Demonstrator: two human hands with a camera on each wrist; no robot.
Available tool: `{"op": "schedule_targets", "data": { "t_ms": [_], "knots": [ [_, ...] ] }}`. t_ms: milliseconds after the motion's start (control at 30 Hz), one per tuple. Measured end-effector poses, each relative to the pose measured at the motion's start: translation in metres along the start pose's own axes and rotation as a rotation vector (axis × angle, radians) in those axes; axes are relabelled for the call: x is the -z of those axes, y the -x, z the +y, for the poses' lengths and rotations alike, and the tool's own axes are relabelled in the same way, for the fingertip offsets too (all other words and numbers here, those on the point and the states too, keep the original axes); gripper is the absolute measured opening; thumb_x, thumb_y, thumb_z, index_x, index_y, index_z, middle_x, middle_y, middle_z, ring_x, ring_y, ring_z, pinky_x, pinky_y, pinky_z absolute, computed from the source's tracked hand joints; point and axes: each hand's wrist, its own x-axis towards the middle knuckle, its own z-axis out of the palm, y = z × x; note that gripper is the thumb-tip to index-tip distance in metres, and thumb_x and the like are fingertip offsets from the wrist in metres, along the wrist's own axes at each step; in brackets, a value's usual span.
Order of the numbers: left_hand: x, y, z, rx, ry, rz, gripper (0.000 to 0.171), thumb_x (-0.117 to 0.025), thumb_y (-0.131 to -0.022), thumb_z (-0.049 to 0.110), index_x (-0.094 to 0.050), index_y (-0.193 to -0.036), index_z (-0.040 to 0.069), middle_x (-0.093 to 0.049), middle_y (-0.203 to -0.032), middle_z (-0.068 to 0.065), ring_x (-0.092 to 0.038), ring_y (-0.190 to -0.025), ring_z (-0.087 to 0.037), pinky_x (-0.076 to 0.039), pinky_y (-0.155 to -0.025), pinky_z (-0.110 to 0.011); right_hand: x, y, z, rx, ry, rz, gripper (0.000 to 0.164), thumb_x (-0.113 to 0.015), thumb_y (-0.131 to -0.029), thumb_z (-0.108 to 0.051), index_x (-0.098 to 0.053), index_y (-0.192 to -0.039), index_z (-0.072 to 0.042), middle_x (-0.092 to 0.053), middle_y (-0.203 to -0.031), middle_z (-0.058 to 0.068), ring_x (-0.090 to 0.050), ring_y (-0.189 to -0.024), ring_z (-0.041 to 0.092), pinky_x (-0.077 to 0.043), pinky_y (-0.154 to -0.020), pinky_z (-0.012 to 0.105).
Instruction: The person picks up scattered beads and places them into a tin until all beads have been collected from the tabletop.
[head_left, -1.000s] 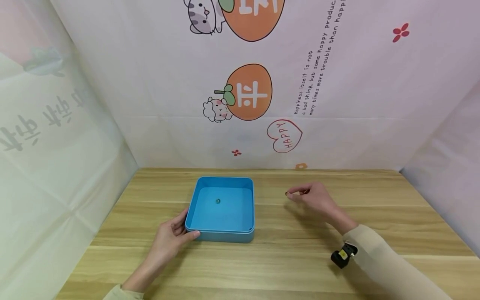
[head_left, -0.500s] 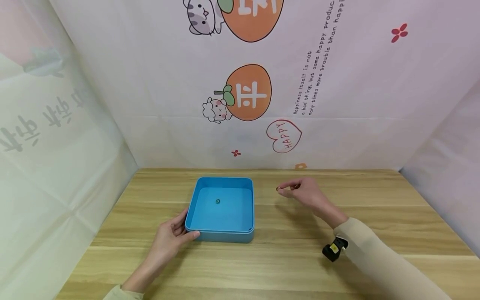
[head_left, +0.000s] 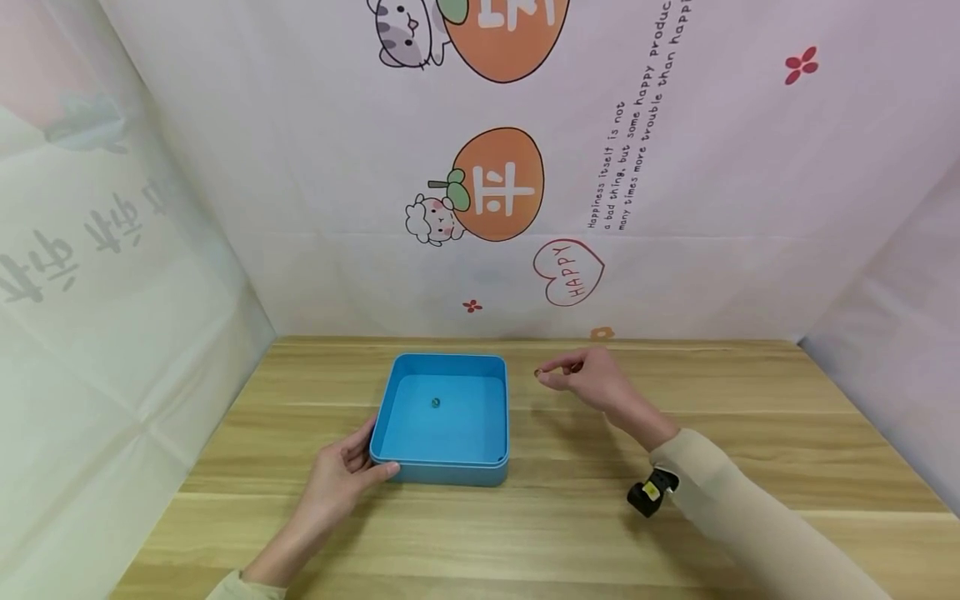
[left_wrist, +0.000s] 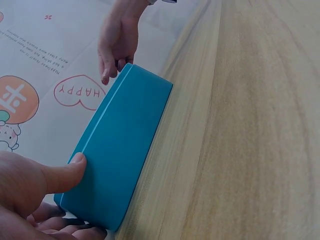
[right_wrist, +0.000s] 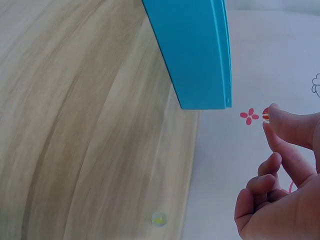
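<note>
A square blue box [head_left: 450,473] without a lid stands on the wooden table. At its near-left corner my left hand [head_left: 337,479] grips it, thumb over the front rim and fingers along the left side. A greenish glass marble [head_left: 436,402] lies on the box floor. Just beyond the box's right wall, above the table, my right hand [head_left: 592,379] pinches a clear marble [right_wrist: 266,115] with an orange-red streak between thumb and index finger. In the right wrist view, another clear marble [right_wrist: 159,219] with a yellow-green core rests on the table near its edge.
The wood-grained table [head_left: 450,542] ends at a printed white cloth [head_left: 337,275] at the back, with more cloth hanging on both sides. A black wrist camera [head_left: 647,493] sits on the right sleeve. A small dark spot shows in the box's near-right corner.
My right hand has moved left and slightly toward the back, carrying the pinched marble closer to the box. The left hand and the box have stayed put.
</note>
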Motion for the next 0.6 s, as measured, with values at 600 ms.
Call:
{"op": "schedule_targets", "data": {
  "t_ms": [600],
  "knots": [
    [0.001,-0.001,0.0,-0.007,0.009,-0.008,0.082,-0.082,-0.092,0.002,-0.038,-0.161,-0.002,-0.039,-0.16,-0.026,-0.046,-0.142,-0.038,-0.05,-0.105,-0.041,-0.015,-0.006,-0.021,0.02,-0.049,-0.035,0.017,-0.08,-0.096,-0.021,-0.085,-0.108,-0.009,-0.066,-0.098,0.006,-0.05,-0.091,0.026,-0.041,-0.071,0.035]
  ]
}}
